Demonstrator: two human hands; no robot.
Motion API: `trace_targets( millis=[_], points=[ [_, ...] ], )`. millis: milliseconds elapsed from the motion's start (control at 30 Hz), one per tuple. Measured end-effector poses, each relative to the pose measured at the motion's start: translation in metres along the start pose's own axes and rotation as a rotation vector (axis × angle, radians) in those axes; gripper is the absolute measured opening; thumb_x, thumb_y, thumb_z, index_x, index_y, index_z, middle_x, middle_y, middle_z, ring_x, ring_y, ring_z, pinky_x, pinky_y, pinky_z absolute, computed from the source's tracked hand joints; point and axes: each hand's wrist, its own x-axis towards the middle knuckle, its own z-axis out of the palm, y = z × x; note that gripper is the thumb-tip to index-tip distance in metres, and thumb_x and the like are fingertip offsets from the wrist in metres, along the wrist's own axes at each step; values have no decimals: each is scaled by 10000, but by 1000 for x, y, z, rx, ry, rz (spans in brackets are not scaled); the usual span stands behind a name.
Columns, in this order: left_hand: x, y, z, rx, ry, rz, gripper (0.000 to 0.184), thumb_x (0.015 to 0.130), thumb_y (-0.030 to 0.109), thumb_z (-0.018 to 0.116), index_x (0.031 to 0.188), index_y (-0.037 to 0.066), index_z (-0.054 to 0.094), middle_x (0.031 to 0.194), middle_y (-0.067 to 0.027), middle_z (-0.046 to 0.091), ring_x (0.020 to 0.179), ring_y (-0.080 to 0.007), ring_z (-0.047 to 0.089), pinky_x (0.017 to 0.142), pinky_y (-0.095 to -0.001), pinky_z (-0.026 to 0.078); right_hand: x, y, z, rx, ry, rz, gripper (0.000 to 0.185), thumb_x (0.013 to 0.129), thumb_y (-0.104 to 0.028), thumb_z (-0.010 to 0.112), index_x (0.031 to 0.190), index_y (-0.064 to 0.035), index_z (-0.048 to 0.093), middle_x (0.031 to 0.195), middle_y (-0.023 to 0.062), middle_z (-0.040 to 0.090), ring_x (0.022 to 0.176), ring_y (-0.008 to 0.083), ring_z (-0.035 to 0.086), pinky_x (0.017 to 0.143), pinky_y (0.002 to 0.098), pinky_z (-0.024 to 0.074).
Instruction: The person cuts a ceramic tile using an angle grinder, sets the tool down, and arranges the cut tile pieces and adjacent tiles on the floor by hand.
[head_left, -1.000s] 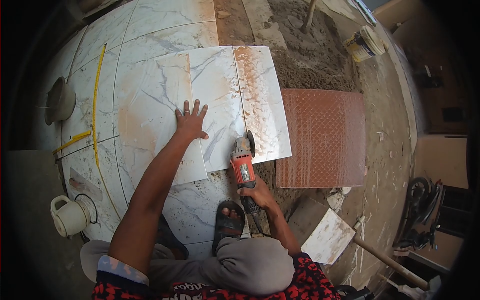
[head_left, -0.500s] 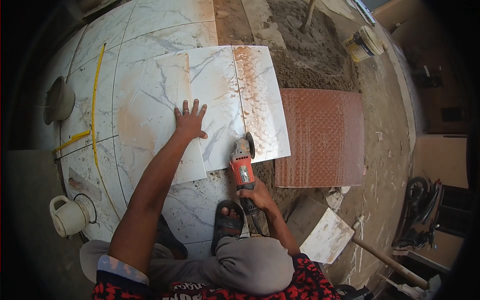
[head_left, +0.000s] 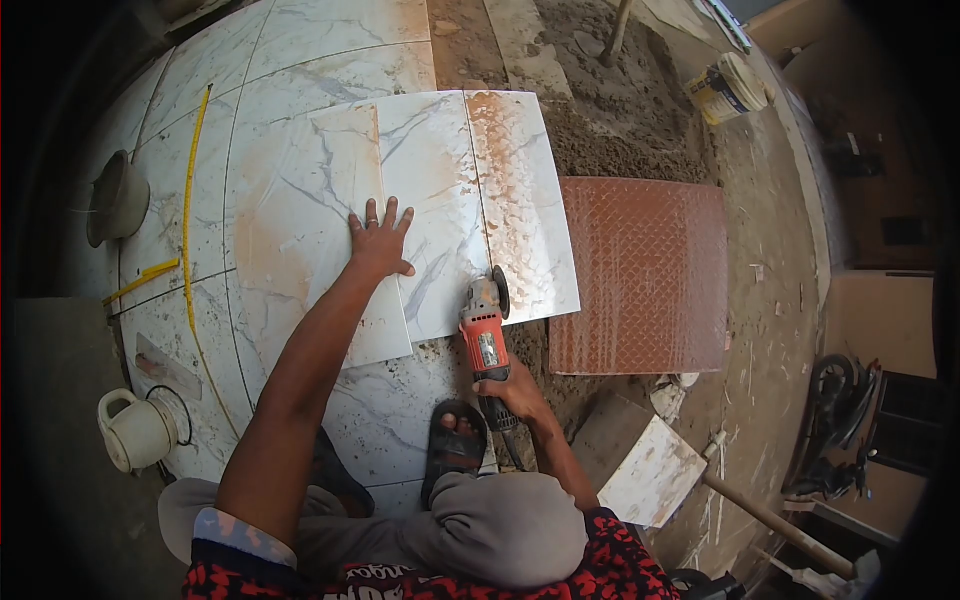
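"What's in the right hand (head_left: pixel 512 390)?"
"The grinder (head_left: pixel 484 335), gripped firmly just below frame centre — its disc (head_left: pixel 502 292) at the lower end of the dark line (head_left: pixel 478 170) on the tile (head_left: pixel 432 190)."
"And the left hand (head_left: pixel 380 248)?"
"Splayed wide, flat across the right edge of the top piece (head_left: pixel 350 170). The tile lies mid-frame, partly under that piece."
"Nearby?"
"Jug (head_left: pixel 140 436) lower left, red slab (head_left: pixel 640 275) right of centre."

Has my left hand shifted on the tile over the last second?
No, your left hand shows no visible shift, judged against the yellow tape measure on the marble-patterned floor tiles.
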Motion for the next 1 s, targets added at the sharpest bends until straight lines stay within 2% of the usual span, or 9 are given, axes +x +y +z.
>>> trace_targets(
  millis=[33,167,233,467,633,1000],
  points=[
    [0,0,0,1,-1,-1,1189,606,531,838,1548,233,177,1621,-110,94,1467,-427,106,1099,-687,181,1,1,0,-1,6,-9,553,640,-219,755,1111,-18,545,925,62,587,847,178,559,800,322,470],
    [-1,0,-3,5,-3,-4,1190,607,534,837,1549,235,174,1622,-108,94,1467,-426,105,1101,-684,180,12,10,1,-7,16,-38,565,635,-220,760,1113,-15,541,925,65,587,848,179,560,797,324,471],
    [-1,1,-2,2,-6,-7,1187,611,539,833,1549,236,172,1622,-105,92,1469,-424,100,1104,-682,176,8,7,0,-25,-1,6,633,645,-165,763,1212,-3,530,1027,113,631,933,222,590,870,341,472],
    [-1,1,-2,11,-12,-9,1187,614,546,829,1550,243,165,1623,-101,86,1472,-419,91,1107,-681,169,-6,-8,0,-7,-23,72,637,641,-170,771,1206,0,529,1009,107,626,921,224,587,861,341,472],
    [-1,2,-3,11,-20,-10,1185,618,540,830,1550,246,161,1623,-99,85,1472,-418,88,1109,-679,167,11,18,0,10,-21,29,630,647,-182,768,1198,9,530,1016,110,625,924,220,586,857,340,471],
    [-3,3,-4,-5,-12,-8,1180,615,537,835,1548,243,175,1623,-100,86,1470,-420,99,1113,-678,165,-9,-8,2,-11,7,51,597,645,-181,761,1166,10,543,1027,101,623,938,205,581,863,337,469]
  ],
)
